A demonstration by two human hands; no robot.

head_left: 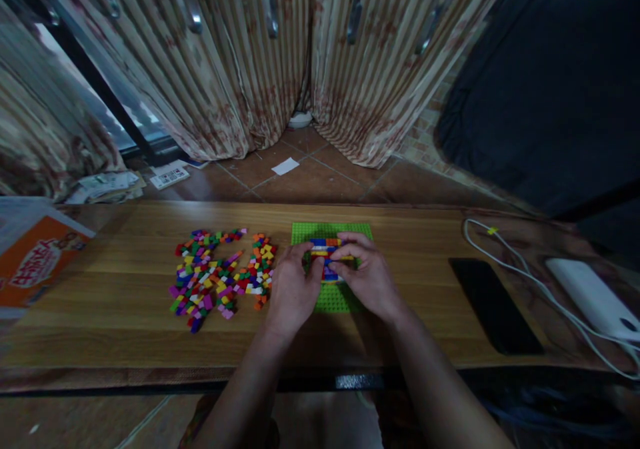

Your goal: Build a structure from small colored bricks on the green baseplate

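A green studded baseplate (337, 299) lies on the table, with a structure of toy building bricks (325, 243) in blue, orange, white, yellow and red on it. My left hand (295, 282) grips the left side of this structure, thumb near its front and fingers curled at its far left. From the right, my right hand (367, 272) has its thumb and fingers bent together on the bricks near the middle. Fingers hide part of the structure, and any single brick between the right fingertips is too small to make out.
Loose coloured bricks (200, 272) are spread left of the baseplate on the wooden table (415, 249). A black phone-like slab (495, 305), a white power bank (595, 295) and a white cable (530, 269) lie at right. An orange package (40, 259) stands far left.
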